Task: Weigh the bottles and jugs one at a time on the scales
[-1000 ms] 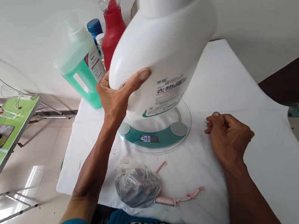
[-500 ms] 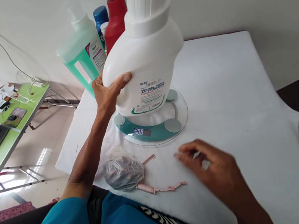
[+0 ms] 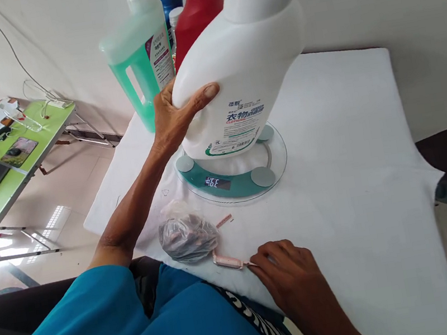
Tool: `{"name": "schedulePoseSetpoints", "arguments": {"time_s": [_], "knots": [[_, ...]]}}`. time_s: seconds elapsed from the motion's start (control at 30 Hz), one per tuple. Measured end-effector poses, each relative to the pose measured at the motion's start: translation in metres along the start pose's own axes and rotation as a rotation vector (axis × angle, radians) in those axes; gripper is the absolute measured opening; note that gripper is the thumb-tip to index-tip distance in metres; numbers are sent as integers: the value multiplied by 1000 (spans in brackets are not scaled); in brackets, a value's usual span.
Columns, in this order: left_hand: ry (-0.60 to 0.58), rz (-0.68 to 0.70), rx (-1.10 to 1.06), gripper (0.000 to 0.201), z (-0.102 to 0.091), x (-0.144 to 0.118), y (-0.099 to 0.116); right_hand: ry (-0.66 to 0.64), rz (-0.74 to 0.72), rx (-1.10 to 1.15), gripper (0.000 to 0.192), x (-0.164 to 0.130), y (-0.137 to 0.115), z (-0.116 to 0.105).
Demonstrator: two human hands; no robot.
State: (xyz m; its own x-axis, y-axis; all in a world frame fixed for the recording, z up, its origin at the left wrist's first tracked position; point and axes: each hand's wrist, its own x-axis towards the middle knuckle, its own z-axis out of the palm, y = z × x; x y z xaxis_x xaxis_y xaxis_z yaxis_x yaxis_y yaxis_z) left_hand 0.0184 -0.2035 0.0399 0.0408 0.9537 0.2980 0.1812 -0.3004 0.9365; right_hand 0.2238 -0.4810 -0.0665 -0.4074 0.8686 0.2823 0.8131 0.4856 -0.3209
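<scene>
Head view: left hand (image 3: 176, 119), arm stretched fwd, fingers and thumb wrapped round the side of the white jug (image 3: 240, 74), a smooth matte plastic bottle w/ ribbed cap and printed label. Jug leans left, base on the round glass scale (image 3: 274, 162); teal band, lit display. Right hand (image 3: 284, 271) low near the table edge, fingers curled, tips pinching the end of a thin pink strap (image 3: 228, 260) lying on the white cloth (image 3: 350, 141). Crinkled clear plastic bag (image 3: 187, 236) w/ dark contents lies just beside the strap.
</scene>
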Motion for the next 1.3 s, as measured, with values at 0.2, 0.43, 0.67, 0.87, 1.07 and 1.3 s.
{"name": "schedulePoseSetpoints", "arguments": {"time_s": [0.2, 0.43, 0.67, 0.87, 1.07, 1.3], "knots": [[-43, 183, 14, 62, -18, -8, -1, 9, 111, 9, 32, -21, 32, -16], [6, 162, 84, 50, -38, -18, -7, 140, 830, 456, 55, 30, 64, -55], [94, 210, 32, 50, -32, -28, -47, 765, 883, 992, 55, 122, 105, -18], [212, 245, 9, 52, -25, -45, -75, 725, 806, 991, 54, 109, 107, 14], [192, 256, 73, 48, -25, -49, -81, 536, 735, 820, 53, 104, 98, 15], [133, 287, 137, 45, -26, -50, -78, 416, 737, 686, 54, 107, 96, 8]]}}
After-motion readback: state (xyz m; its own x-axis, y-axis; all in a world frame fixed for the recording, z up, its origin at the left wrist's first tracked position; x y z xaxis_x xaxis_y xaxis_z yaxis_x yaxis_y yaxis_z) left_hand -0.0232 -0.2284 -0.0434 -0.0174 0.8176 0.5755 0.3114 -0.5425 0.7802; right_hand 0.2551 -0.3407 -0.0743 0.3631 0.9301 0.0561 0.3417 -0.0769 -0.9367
